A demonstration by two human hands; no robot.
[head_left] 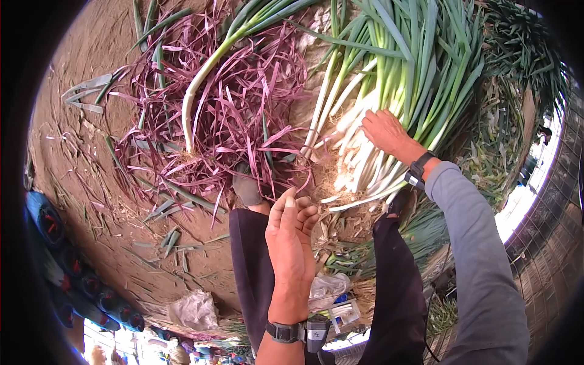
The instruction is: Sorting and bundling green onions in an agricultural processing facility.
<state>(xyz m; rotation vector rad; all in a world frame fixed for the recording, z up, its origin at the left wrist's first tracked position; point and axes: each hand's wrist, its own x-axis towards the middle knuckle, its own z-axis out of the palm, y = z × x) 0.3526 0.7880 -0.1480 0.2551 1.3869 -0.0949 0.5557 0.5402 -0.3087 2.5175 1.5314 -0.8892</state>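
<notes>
A large pile of green onions (389, 79) lies at the upper right, with white stalks and roots toward me and green leaves pointing away. My right hand (386, 132) reaches onto the white stalks, its fingers bent around some of them. In front of my knees, my left hand (291, 237) is raised with the fingers curled in and the thumb against them. Whatever it may hold is too small to make out; thin purplish strips pass close by its fingertips. Left of the pile, one long green onion (196, 91) rests on a heap of purple peeled skins (243, 103).
Loose green leaf scraps (173, 240) are scattered over the brown dirt ground (85, 176). A crumpled clear plastic bag (194, 309) lies at the lower left. More dark green onion leaves (517, 36) are heaped at the far right, near a wire mesh (563, 201).
</notes>
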